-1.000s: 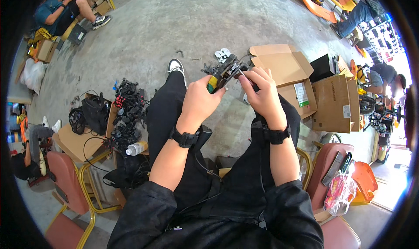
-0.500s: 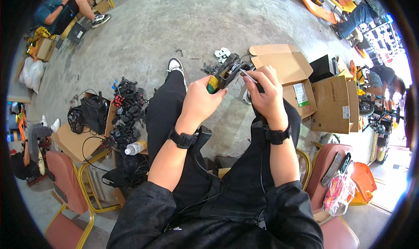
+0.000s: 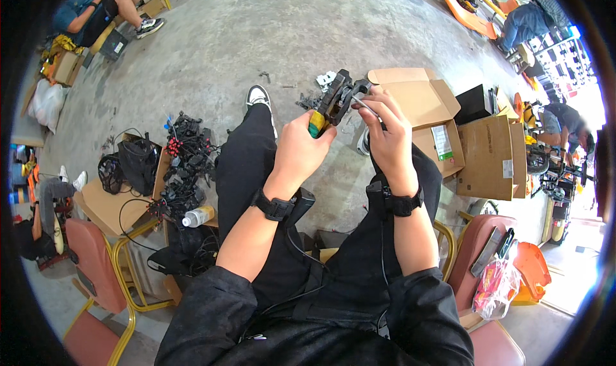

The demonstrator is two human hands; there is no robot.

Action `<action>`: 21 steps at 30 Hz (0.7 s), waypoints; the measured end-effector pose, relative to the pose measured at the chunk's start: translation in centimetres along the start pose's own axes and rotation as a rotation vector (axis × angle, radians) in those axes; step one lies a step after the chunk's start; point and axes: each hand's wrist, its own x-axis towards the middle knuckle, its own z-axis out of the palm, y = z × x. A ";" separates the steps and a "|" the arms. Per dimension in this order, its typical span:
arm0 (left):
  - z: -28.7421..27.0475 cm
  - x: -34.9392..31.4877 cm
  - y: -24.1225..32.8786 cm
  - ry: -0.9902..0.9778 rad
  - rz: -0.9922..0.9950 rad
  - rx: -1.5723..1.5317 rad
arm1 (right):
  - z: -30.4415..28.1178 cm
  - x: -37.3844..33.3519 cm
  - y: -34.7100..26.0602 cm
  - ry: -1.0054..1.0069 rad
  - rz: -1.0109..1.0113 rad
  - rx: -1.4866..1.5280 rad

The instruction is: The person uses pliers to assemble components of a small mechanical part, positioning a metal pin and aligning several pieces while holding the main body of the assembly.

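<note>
My left hand [image 3: 300,146] is closed around a black jointed mechanical part [image 3: 336,100], held above the floor between my knees. Beside its fingers a yellow-and-green piece [image 3: 316,123] shows at the part's lower end; I cannot make out whether it belongs to the part. My right hand [image 3: 390,138] pinches a thin grey metal rod [image 3: 363,104], whose tip points at the right side of the black part. Fingers partly hide the rod's other end. Below the two hands are my black trouser legs.
An open cardboard box [image 3: 420,100] lies to the right, beside a closed carton [image 3: 486,154]. On the left, a heap of black cabled parts [image 3: 186,154] and a bottle [image 3: 198,216] sit by another box. White pieces [image 3: 326,80] lie on the floor ahead. Other people are farther off.
The black part has turned in my left hand, its far end now tipped more upward. My right fingers have shifted slightly on the rod, which stays close to the part.
</note>
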 end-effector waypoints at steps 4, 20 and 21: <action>0.0 0.0 -0.3 0.073 0.073 0.084 | 0.4 -0.5 -0.4 -0.065 0.366 0.461; 0.0 0.1 -0.2 0.133 0.106 0.122 | 0.0 -1.1 0.3 -0.297 0.681 1.347; 0.0 0.1 -0.3 0.133 0.106 0.123 | 0.0 -1.1 0.3 -0.289 0.704 1.377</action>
